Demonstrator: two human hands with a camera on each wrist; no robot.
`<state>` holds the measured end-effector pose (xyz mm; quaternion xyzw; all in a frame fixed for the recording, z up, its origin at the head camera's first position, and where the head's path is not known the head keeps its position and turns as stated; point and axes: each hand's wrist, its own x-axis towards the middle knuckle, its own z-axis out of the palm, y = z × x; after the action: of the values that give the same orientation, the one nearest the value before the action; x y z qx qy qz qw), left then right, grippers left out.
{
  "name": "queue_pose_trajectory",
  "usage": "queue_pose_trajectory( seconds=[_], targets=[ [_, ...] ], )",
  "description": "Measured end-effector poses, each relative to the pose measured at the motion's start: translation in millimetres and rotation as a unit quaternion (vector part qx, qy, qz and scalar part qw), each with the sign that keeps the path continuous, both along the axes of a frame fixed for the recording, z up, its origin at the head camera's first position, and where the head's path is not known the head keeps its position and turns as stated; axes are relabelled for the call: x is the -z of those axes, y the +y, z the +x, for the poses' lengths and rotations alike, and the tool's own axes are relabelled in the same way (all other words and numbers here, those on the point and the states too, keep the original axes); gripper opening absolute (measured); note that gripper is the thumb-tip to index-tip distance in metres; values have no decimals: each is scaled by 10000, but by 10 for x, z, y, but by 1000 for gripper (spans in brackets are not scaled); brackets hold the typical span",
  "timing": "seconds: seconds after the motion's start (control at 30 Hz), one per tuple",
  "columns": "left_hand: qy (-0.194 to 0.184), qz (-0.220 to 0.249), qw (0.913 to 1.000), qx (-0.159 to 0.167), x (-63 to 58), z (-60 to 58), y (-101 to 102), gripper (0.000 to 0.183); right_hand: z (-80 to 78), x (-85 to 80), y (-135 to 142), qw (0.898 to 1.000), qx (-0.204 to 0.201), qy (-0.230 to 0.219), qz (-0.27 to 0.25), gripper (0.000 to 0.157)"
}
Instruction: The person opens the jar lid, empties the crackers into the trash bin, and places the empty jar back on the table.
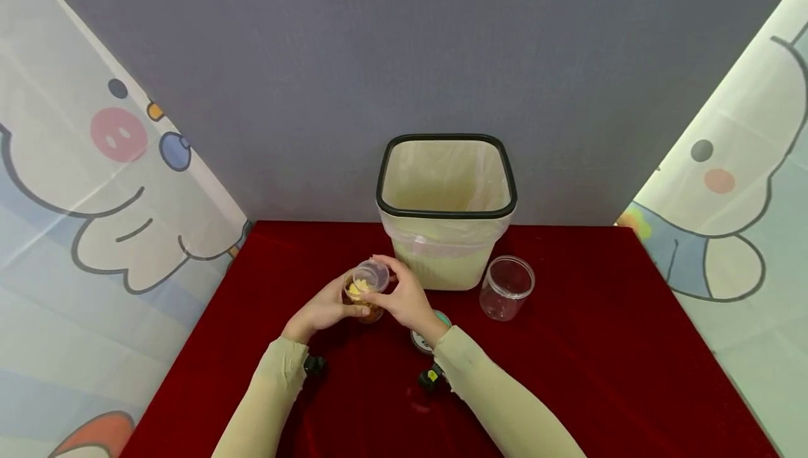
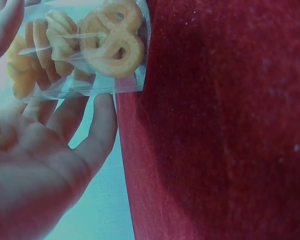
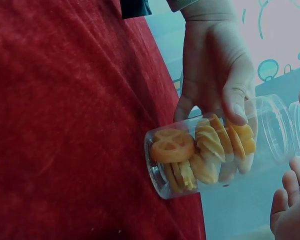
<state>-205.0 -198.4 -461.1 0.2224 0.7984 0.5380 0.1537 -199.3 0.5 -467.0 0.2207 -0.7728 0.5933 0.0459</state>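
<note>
My left hand point(image 1: 322, 312) grips a clear plastic jar point(image 3: 262, 127) from its side, thumb in front and fingers around the far side. Cookies point(image 3: 210, 145) fill the lower part of the jar; a pretzel-shaped cookie point(image 2: 121, 45) shows near its base in the left wrist view. At the jar's mouth, my right hand point(image 1: 407, 297) holds a clear, round plastic piece point(image 1: 374, 274), thumb on the near side and fingers on the far side. In the right wrist view this piece is cut off by the frame edge.
A cream bin point(image 1: 442, 251) with a black rim and clear liner stands behind the hands. Right of it is a second clear jar point(image 1: 507, 290), uncapped. A round lid point(image 1: 419, 341) with a teal edge lies partly under my right forearm. Red cloth point(image 1: 606, 346) covers the table.
</note>
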Motion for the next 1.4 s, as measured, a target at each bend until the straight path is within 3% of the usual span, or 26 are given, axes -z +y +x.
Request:
queue_pose_trajectory(
  seconds=[0.27,0.57,0.8,1.1,1.33,1.4],
  targets=[
    [157,-304,9994,19,-36,10,-6,73,118,15,104,9997,3,-26,232,67],
    [302,-330,9990,-25,-50,8,-4,66,363,-316,244,9993,-352,-136,28,64],
    [242,-322,9992,-9,-59,18,4,64,239,85,412,9995,-8,-124,274,67],
    [183,-435,9989,-45,-48,16,-17,65,362,154,752,9975,207,-531,410,69],
    [354,-382,9986,-59,216,-100,-56,65,462,234,995,9963,273,-523,620,69],
    [443,-424,9981,-61,239,-109,-60,65,488,267,1074,9962,302,-445,679,68]
  ],
)
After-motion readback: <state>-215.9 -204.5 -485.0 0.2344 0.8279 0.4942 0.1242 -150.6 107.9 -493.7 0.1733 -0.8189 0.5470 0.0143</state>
